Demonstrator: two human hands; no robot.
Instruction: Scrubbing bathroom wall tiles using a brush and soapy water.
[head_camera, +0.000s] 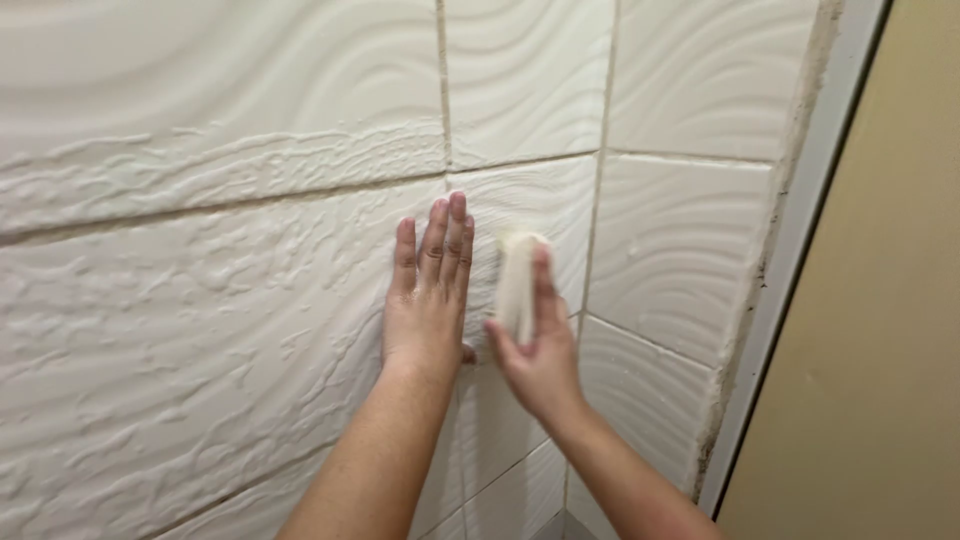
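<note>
Head view of two bare hands working against a tiled wall corner. Left hand (428, 300) lies flat on the white relief tile (200, 330), palm to the surface, fingers straight and pressed close together and pointing up; its thumb is hidden behind the palm except for a small tip at the lower right edge. Right hand (540, 350) holds a pale, cream-coloured scrubbing pad (517, 285) upright against the wall, just right of the left hand; the fingers curl around the pad's far side and are mostly hidden by it, one finger showing along its right edge and the thumb low on its near side. Whether the pad is a sponge, a brush or a folded cloth cannot be told, since its outline is blurred. Pad sits on the tile directly beside the vertical corner joint (598, 200), below a horizontal grout line (300, 195) that looks darkened. Both forearms are cut off by the lower frame edge. Tiles carry a wavy raised pattern, coarser on the left wall than on the right. A white frame strip (800, 250) runs diagonally at right, bordered by a plain beige panel (890, 300) whose extent is cut off by the frame.
</note>
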